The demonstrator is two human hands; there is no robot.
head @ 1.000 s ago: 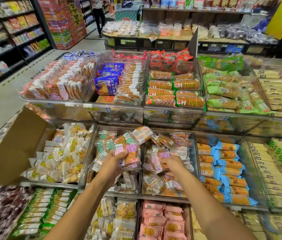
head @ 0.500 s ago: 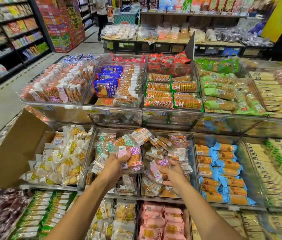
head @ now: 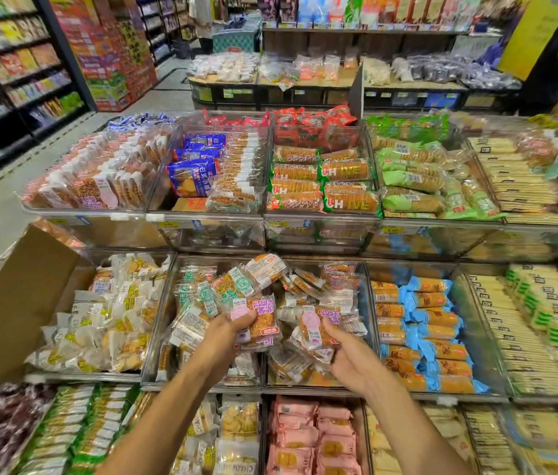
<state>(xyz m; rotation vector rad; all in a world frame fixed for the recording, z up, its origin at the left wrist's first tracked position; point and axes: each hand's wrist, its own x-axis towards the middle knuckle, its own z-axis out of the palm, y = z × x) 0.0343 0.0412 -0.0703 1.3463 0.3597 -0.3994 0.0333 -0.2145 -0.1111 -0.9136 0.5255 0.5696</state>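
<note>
The pink-labelled packet (head: 318, 324), tilted atop the heap in the clear bin (head: 291, 388), sits pinched in our right hand (head: 349, 358), just right of the fanned bunch of packets (head: 253, 303) that our left hand (head: 222, 341) grips, so we judge its path runs leftward.

Bright, even overhead store light; glare on clear wrappers; edges bowed by wide lens, right side motion-smeared.

Your left hand (head: 226, 332) and right hand (head: 349, 358) reach forward, near together, forearms bare, fingers (head: 337, 363) curled in a grip.
</note>
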